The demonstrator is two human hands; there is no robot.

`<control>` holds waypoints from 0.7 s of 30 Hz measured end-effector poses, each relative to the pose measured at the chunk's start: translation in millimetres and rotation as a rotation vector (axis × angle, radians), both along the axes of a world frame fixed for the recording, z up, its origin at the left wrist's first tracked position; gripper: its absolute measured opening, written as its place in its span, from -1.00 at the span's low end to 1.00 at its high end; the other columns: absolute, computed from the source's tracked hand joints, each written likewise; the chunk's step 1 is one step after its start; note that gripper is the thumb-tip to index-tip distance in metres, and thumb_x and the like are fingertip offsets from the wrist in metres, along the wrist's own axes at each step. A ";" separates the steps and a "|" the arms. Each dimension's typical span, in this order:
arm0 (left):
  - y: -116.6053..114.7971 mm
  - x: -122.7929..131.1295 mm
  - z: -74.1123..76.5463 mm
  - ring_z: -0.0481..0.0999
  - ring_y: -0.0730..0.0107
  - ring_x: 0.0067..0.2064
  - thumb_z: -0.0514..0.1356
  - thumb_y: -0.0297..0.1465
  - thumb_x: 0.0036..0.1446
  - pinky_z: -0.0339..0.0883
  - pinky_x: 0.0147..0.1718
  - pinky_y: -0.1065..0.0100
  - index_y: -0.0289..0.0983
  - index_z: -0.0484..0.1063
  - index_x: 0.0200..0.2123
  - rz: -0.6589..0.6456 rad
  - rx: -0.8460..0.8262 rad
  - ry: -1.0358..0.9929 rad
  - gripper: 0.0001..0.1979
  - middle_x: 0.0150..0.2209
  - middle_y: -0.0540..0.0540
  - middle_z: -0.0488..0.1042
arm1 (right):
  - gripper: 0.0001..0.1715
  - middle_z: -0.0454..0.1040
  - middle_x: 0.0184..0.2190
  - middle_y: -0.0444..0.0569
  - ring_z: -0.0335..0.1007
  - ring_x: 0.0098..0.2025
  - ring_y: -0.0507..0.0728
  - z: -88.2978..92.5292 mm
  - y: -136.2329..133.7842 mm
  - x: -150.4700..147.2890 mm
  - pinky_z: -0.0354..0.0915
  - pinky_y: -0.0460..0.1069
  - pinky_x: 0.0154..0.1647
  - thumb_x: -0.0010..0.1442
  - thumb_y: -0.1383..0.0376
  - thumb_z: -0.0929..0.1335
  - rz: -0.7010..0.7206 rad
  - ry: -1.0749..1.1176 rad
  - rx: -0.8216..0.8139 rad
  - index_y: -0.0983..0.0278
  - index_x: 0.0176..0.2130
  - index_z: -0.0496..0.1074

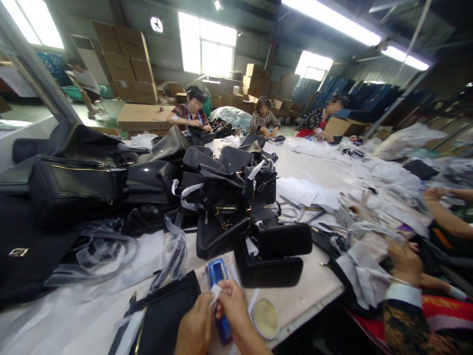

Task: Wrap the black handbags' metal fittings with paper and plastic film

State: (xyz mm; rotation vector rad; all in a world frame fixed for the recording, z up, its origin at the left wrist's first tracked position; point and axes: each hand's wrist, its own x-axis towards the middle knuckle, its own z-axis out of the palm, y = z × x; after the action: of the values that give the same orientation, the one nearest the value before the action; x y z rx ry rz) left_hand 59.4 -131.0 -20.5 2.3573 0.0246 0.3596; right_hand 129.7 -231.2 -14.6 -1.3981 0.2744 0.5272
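My left hand [194,329] and my right hand [232,304] meet at the bottom centre of the head view. Both pinch a small white strip of paper or tape [216,295] between thumb and fingers. Under the hands lies a blue tool [219,286], partly hidden by them. A black bag [162,315] with a gold zip edge lies to the left of my left hand. A small round tin [265,318] of yellowish paste sits on the table to the right of my right hand.
A heap of black handbags [221,207] and clear plastic wrap [107,256] covers the table [314,291]. White paper scraps [354,197] litter the right side. A co-worker's hand [404,264] works at the right edge. Three people sit at the far end.
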 end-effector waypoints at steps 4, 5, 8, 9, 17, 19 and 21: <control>-1.8 5.8 2.7 0.57 0.26 -0.30 -0.07 -0.54 0.20 0.43 -0.38 0.40 -0.26 0.39 -0.11 0.008 0.120 -0.047 -0.70 -0.23 -0.21 0.52 | -0.59 0.31 -0.66 -0.27 0.23 -0.68 -0.03 0.5 -4.1 -2.0 0.21 -0.14 -0.65 -0.08 0.12 0.43 -0.030 0.008 0.109 0.26 -0.30 0.25; -2.0 6.7 3.2 0.56 0.26 -0.32 -0.07 -0.54 0.19 0.43 -0.40 0.41 -0.27 0.38 -0.11 0.013 0.133 -0.047 -0.70 -0.25 -0.21 0.51 | -0.58 0.32 -0.65 -0.25 0.26 -0.66 -0.02 1.5 -5.5 -2.4 0.23 -0.13 -0.62 -0.05 0.10 0.42 -0.025 -0.006 0.121 0.26 -0.28 0.24; -2.0 7.7 3.9 0.55 0.30 -0.38 -0.07 -0.57 0.17 0.42 -0.44 0.43 -0.28 0.38 -0.11 0.018 0.158 -0.022 -0.68 -0.28 -0.19 0.51 | -0.56 0.38 -0.59 -0.19 0.36 -0.58 0.03 6.6 -9.6 -4.3 0.30 -0.09 -0.53 0.07 0.01 0.37 0.024 -0.060 0.107 0.27 -0.24 0.25; -2.0 7.3 3.8 0.55 0.30 -0.39 -0.08 -0.58 0.16 0.42 -0.45 0.43 -0.28 0.37 -0.10 0.015 0.162 -0.011 -0.67 -0.27 -0.20 0.50 | -0.56 0.40 -0.56 -0.16 0.39 -0.55 0.04 8.5 -11.0 -5.0 0.33 -0.07 -0.50 0.11 -0.01 0.35 0.047 -0.081 0.092 0.28 -0.23 0.25; -1.9 -1.3 12.4 0.38 0.08 0.13 0.01 -0.41 0.22 0.33 0.09 0.15 -0.26 0.32 0.10 -0.116 -0.155 0.103 -0.61 0.12 -0.28 0.37 | -0.68 0.36 -0.53 -0.18 0.36 -0.53 0.03 6.3 -20.2 -6.8 0.29 -0.10 -0.53 0.10 0.12 0.37 0.051 -0.167 -0.075 0.27 -0.26 0.26; -1.5 -0.3 19.2 0.36 0.07 0.15 0.05 -0.31 0.24 0.28 0.12 0.13 -0.22 0.35 0.07 -0.064 -0.424 0.227 -0.64 0.13 -0.23 0.38 | -0.73 0.34 -0.55 -0.20 0.34 -0.55 0.02 5.6 -18.7 -7.9 0.29 -0.10 -0.53 0.12 0.16 0.35 0.055 -0.171 -0.059 0.26 -0.25 0.26; -1.7 3.0 26.6 0.49 0.10 0.00 0.07 -0.23 0.23 0.39 -0.01 0.17 -0.22 0.37 -0.01 0.027 -0.759 0.345 -0.68 0.00 -0.20 0.48 | -0.75 0.35 -0.53 -0.21 0.33 -0.56 0.03 7.9 -16.7 -8.6 0.30 -0.09 -0.55 0.14 0.17 0.32 0.072 -0.195 -0.050 0.24 -0.22 0.25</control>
State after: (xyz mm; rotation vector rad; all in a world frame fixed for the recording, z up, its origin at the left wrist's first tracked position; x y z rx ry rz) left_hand 62.4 -132.7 6.1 1.6366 0.3025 -0.0555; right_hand 121.2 -247.9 -6.7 -1.5008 0.0811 0.4415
